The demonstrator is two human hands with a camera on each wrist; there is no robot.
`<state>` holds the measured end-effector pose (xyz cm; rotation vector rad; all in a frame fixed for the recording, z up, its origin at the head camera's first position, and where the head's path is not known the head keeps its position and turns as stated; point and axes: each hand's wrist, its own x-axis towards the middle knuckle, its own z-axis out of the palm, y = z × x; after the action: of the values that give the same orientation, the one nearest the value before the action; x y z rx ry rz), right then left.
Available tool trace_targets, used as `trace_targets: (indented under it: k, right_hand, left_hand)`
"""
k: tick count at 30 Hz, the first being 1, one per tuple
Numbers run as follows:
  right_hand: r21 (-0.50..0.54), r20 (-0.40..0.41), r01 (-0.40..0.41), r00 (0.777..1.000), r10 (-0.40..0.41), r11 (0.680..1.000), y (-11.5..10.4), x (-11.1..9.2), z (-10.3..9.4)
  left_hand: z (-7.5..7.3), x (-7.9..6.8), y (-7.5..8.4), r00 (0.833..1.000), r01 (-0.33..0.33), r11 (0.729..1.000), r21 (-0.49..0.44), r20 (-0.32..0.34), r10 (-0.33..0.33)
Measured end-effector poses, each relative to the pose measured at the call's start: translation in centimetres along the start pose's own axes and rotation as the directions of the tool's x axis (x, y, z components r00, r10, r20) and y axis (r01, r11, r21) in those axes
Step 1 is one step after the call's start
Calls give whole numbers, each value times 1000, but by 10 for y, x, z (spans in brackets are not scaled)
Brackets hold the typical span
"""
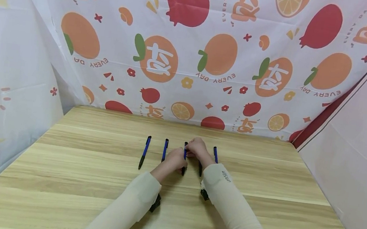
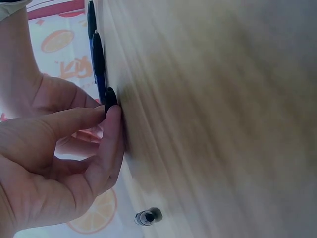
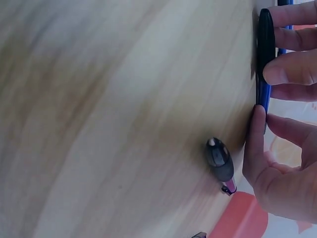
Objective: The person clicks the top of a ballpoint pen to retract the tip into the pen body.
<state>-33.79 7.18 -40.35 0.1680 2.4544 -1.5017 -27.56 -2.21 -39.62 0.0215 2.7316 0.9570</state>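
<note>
Both hands meet at the middle blue-and-black pen (image 1: 183, 169), which lies lengthwise away from me at the tabletop. My left hand (image 1: 175, 159) pinches its black grip end (image 2: 110, 99) between thumb and finger. On the far side, my right hand (image 1: 196, 148) has thumb and finger around the blue barrel (image 3: 262, 109). In the right wrist view the left hand (image 3: 297, 62) is close beside the right hand (image 3: 285, 173) along the same pen. A second pen (image 1: 200, 168) lies under the right wrist, partly hidden by it.
More blue-and-black pens lie roughly parallel: a far-left pen (image 1: 144, 152), a pen (image 1: 165, 150) partly behind the left hand, and a right-hand pen (image 1: 215, 154) partly covered by the sleeve. The wooden table (image 1: 94, 180) ends at a fruit-print cloth (image 1: 186, 88).
</note>
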Motion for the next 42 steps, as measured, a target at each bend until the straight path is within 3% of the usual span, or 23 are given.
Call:
trace_targets:
  k: [11, 12, 14, 18, 20, 29, 32, 42]
  right_hand:
    - [-11, 32, -24, 999, 24, 1000, 3, 7, -5]
    - [5, 52, -9, 999, 9, 1000, 10, 19, -5]
    - [6, 66, -13, 998, 13, 1000, 12, 23, -6]
    - [-5, 61, -40, 997, 40, 999, 10, 21, -9]
    - [-24, 37, -52, 998, 53, 998, 1, 8, -13]
    - [-26, 26, -11, 1000, 11, 1000, -5, -5, -35]
    - [-52, 22, -6, 1000, 7, 999, -4, -5, -44]
    - [-124, -18, -44, 999, 42, 991, 8, 2, -61]
  left_hand:
    - [1, 2, -1, 1000, 19, 997, -78, 18, -18]
    - [1, 2, -1, 1000, 17, 997, -80, 18, -16]
    - [1, 3, -1, 1000, 12, 996, -84, 23, -10]
    - [2, 3, -1, 999, 11, 995, -97, 31, -8]
    - [1, 3, 0, 999, 15, 995, -99, 34, -11]
    - [-4, -3, 9, 998, -62, 998, 30, -19, 62]
    - [-5, -4, 15, 998, -56, 998, 35, -28, 57]
    - [7, 1, 39, 992, -116, 991, 74, -50, 120]
